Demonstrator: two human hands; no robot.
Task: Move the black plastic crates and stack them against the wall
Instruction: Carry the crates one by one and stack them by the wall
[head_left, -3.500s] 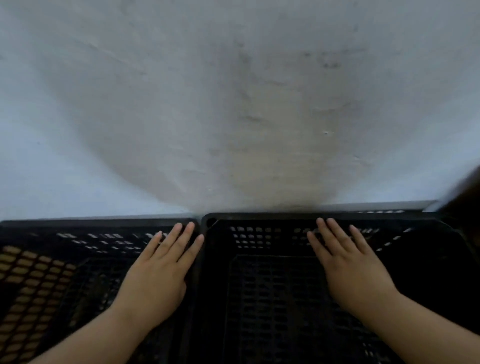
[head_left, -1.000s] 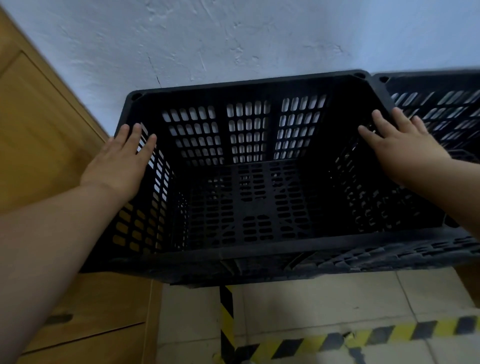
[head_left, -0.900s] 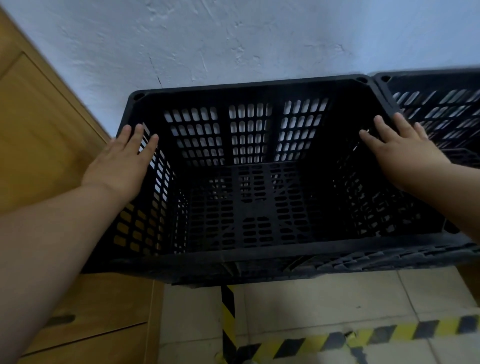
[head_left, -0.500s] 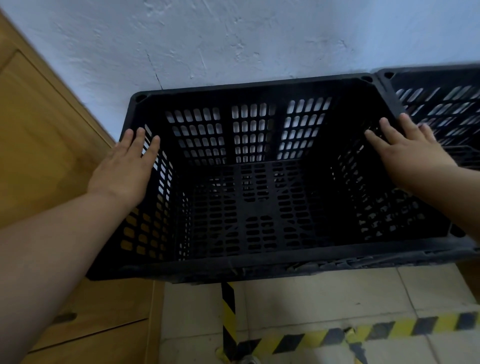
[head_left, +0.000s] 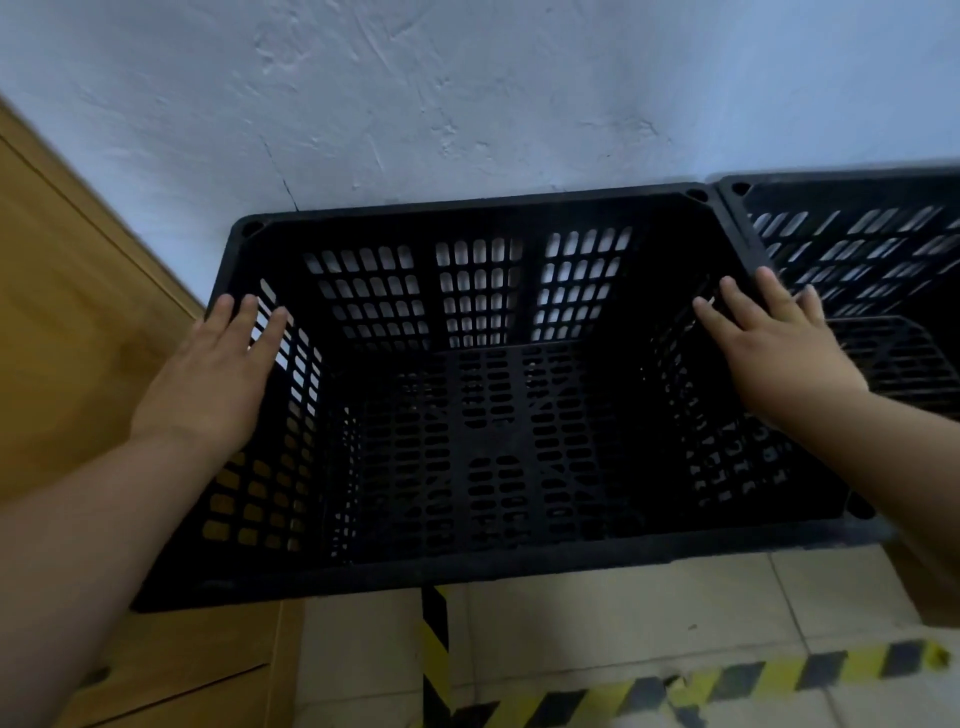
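Observation:
A black slotted plastic crate (head_left: 483, 566) stands with its far rim against the white wall, its inside empty. My left hand (head_left: 208, 379) lies flat on the crate's left rim, fingers straight. On the right rim rests my right hand (head_left: 779, 348), also flat with straight fingers. A second black crate (head_left: 857, 244) stands touching it on the right, against the same wall. What the crates stand on is hidden below them.
The white plaster wall (head_left: 467, 104) fills the top. A wooden cabinet (head_left: 67, 338) stands close on the left. Pale floor tiles with yellow-black hazard tape (head_left: 727, 680) lie in front of the crates.
Since 3.5 s ago my hands shifted from the two crates' far rims to the left crate's side rims. Over the last second the view barely moved and both hands stayed flat.

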